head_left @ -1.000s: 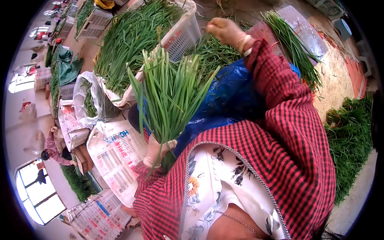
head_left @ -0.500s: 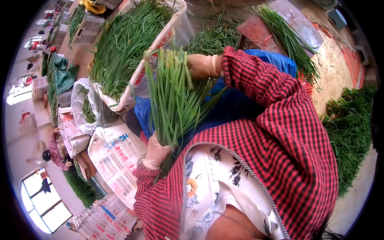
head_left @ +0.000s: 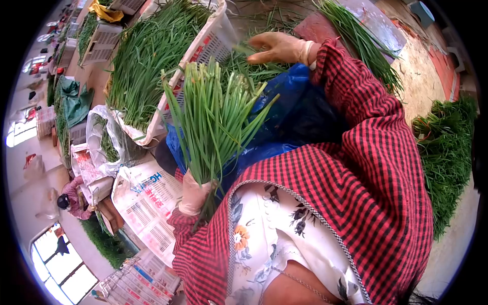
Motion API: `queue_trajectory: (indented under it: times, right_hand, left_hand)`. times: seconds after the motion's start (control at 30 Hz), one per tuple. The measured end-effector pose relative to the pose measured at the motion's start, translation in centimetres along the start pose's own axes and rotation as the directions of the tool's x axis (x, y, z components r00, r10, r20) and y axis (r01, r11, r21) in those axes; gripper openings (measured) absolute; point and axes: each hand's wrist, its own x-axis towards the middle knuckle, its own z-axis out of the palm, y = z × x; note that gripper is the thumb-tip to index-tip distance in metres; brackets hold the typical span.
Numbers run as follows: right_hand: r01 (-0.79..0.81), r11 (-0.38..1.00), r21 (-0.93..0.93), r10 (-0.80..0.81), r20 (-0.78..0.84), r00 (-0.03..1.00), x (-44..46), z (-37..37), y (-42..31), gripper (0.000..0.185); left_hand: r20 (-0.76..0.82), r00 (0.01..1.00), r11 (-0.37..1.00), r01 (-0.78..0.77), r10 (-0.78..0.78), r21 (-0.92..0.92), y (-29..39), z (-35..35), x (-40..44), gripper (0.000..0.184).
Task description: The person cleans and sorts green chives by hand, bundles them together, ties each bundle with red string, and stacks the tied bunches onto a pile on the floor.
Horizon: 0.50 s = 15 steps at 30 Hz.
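Note:
My gloved left hand (head_left: 195, 194) is wrapped round the lower part of a thick bunch of garlic chives (head_left: 208, 127), whose pale cut ends point up and away from me. My gloved right hand (head_left: 279, 48) is held apart from the bunch, beyond a blue plastic apron (head_left: 290, 94) on my lap. Its thumb and fingers are spread; a blurred green streak shows by the fingertips. Loose greens (head_left: 244, 66) lie on the floor beneath that hand.
A white crate (head_left: 216, 38) heaped with chives stands at the upper left. More chives (head_left: 351, 38) lie across a low board at the upper right, and a green pile (head_left: 447, 162) sits at far right. Another person (head_left: 76, 198) is at the left.
My right hand has left the bunch's cut ends and moved up and to the right, its fingers now spread. The bunch stays in my left hand, shifted slightly left.

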Motion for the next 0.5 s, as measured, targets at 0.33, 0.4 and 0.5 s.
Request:
queue_trajectory:
  times: [0.33,0.4,0.5]
  right_hand:
    - [0.045,0.906,0.421,-0.077,0.058,0.995,-0.1,3.0,-2.6,0.033]
    - [0.005,0.905,0.425,0.02,-0.055,0.998,-0.6,1.0,-1.7,0.031]
    - [-0.04,0.993,0.115,0.063,-0.208,0.976,-0.1,-2.2,1.4,0.036]
  left_hand:
    - [-0.006,0.995,0.988,0.103,-0.104,-0.111,2.4,-0.8,-0.1,0.022]
    - [0.022,0.99,0.979,-0.138,0.136,0.149,1.5,-0.9,-0.1,0.023]
    - [-0.009,0.994,0.988,-0.106,0.108,0.115,2.2,-0.6,-0.1,0.025]
